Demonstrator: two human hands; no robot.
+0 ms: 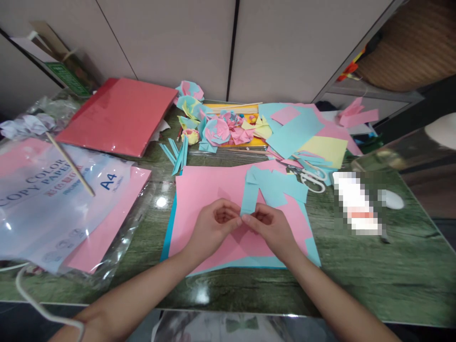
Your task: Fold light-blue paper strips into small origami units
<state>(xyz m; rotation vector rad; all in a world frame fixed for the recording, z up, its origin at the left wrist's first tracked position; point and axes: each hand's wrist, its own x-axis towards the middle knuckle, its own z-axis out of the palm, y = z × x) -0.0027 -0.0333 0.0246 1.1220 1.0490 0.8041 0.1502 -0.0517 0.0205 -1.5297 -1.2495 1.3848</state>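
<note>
Both of my hands meet over a sheet of pink paper (199, 183) in the middle of the table. Between them is a light-blue paper strip (250, 197), its near end pinched by the fingertips of my left hand (219, 221) and my right hand (272, 227). The strip's far end looks folded over. Behind my right hand lie light-blue paper pieces (276, 187) on the pink sheet. Scissors with white handles (312, 182) rest just beyond them, to the right. Curled fingers hide part of the strip's near edge.
Folded paper flowers (217, 132) crowd the back, near cut strips (180, 156) and coloured sheets (295, 128). At the left are a red folder (121, 116), a copy-paper bag (46, 204) and a wooden stick (71, 164). A white mouse (394, 199) lies at the right.
</note>
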